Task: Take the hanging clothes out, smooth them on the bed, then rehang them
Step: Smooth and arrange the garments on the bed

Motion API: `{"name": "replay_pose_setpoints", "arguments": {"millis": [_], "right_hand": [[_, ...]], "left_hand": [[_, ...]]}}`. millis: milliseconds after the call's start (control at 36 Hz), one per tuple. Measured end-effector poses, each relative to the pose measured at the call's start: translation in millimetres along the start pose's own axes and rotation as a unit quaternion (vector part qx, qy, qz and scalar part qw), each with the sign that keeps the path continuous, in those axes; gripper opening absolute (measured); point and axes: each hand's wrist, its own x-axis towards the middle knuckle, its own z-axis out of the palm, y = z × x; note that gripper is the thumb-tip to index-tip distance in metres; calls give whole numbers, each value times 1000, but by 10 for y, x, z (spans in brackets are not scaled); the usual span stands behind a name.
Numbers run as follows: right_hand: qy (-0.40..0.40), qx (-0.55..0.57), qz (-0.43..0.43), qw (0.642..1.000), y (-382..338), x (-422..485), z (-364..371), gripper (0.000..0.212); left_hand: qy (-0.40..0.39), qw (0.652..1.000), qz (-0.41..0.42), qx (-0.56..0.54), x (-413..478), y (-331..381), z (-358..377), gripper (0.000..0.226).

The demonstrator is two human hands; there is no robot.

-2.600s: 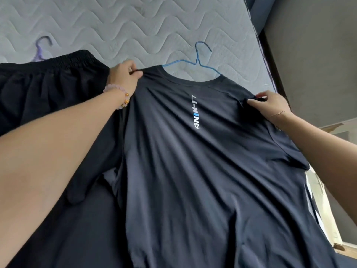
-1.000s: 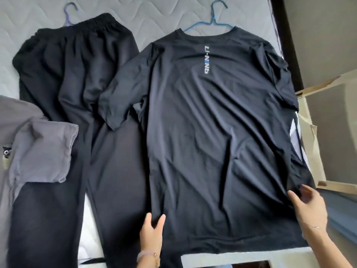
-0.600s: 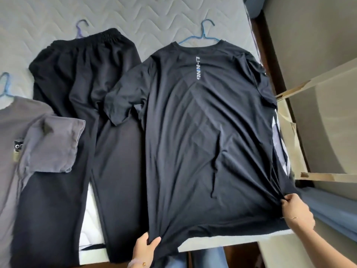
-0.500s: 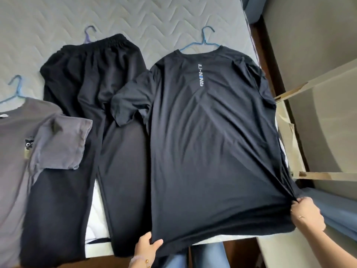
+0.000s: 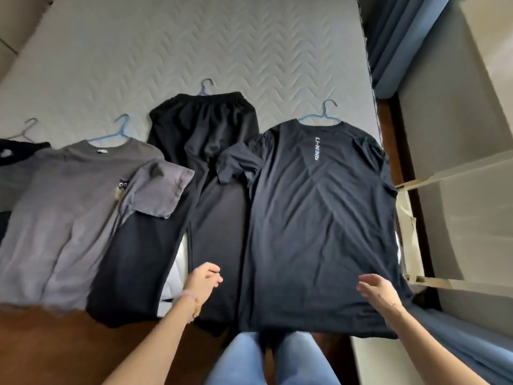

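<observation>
Four garments lay side by side on the bed [image 5: 194, 45], each with its hanger hook poking out at the far end. The navy T-shirt [image 5: 319, 223] lay furthest right on its blue hanger [image 5: 323, 115], spread flat with only faint creases, its near hem hanging over the near edge of the mattress. Left of it lay the black trousers [image 5: 205, 162], then the grey T-shirt [image 5: 72, 195] with one sleeve folded across the trousers, and a dark garment [image 5: 16, 151] at the far left, mostly out of view.

The left hand [image 5: 205, 277] hovered over the near trouser leg, just beside the navy shirt's left edge, fingers loosely curled and holding nothing. The right hand [image 5: 377, 291] hung above the shirt's near right corner, fingers spread and empty.

The taking-out looked done, and the navy shirt seemed about smoothed. The grey shirt's folded sleeve probably wanted flattening, and the rehanging of every piece was yet to be done.
</observation>
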Motion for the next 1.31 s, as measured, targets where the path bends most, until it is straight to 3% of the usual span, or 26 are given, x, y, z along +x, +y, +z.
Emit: {"name": "replay_pose_setpoints", "arguments": {"millis": [194,417,694,1083,1306], "right_hand": [[-68,-23,-123,990,-635,-227,334,16],[-109,0,-129,986,-771,-346,464,16],[-91,47,-104,989,-713,-38,55,10],[11,9,-169,985,-1909,1589,-323,21],[41,-70,-188,979,-2567,2642,-275,19]], "left_hand": [[80,988,22,-130,-315,-71,-229,28],[84,973,-68,-202,-784,-654,106,24],[57,981,-97,-155,-699,-646,384,17],[14,995,71,-62,1219,906,384,25],[62,977,198,40,2404,1364,483,29]]}}
